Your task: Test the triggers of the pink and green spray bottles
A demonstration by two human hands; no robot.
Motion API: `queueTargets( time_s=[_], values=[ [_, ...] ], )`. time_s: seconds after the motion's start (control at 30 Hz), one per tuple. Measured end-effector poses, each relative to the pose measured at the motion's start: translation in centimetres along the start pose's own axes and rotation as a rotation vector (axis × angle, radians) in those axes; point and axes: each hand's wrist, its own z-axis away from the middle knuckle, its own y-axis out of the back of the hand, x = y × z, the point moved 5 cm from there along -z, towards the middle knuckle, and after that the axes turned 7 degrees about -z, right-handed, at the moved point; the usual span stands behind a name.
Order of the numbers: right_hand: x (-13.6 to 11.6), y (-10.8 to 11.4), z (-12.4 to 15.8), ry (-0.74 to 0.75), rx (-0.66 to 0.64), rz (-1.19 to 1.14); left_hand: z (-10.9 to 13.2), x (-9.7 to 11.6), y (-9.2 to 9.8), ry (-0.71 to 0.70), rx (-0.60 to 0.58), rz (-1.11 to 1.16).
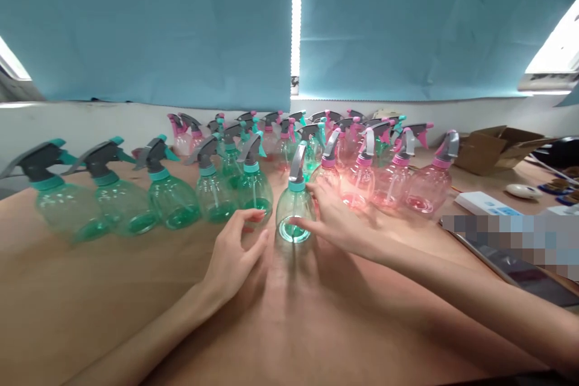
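Observation:
A clear green spray bottle [297,202] with a grey trigger head and teal collar stands upright on the table in front of me. My right hand [332,214] grips it from the right, thumb across its lower front and fingers round its far side. To its left, my left hand [237,247] is empty, with fingers curved and apart from the thumb. The nearest thing to those fingers is another green spray bottle [254,188]. Several more green spray bottles [174,202] form a row leftward. Pink spray bottles [427,190] line up on the right, partly behind my right hand.
Behind the front row stand several more pink and green spray bottles [284,151]. An open cardboard box [479,151], a white computer mouse [523,192], a white box [486,204] and a dark flat device [520,271] lie on the right of the wooden table [203,338]. Blue blinds [149,30] hang behind.

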Motion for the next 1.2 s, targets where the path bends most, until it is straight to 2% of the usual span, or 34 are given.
queueTargets(
  time_s=[0.13,0.3,0.63,0.93,1.2],
  values=[
    [1.0,-0.2,-1.7,-0.008,0.045,0.052,0.7,-0.9,-0.1,-0.024,-0.033,-0.039],
    [1.2,-0.4,-3.2,-0.007,0.081,0.123,1.2,-1.0,-1.4,-0.108,-0.111,-0.04],
    [1.2,-0.8,-5.4,-0.108,0.084,0.221,1.5,-1.5,-2.5,-0.049,-0.238,0.051],
    [1.6,-1.2,-6.0,-0.117,0.088,0.236,1.6,-1.3,-2.5,-0.055,-0.262,0.064],
    [2.2,-1.4,-5.3,-0.081,0.059,0.26,1.6,-1.3,-2.6,-0.045,-0.27,0.061]
  ],
)
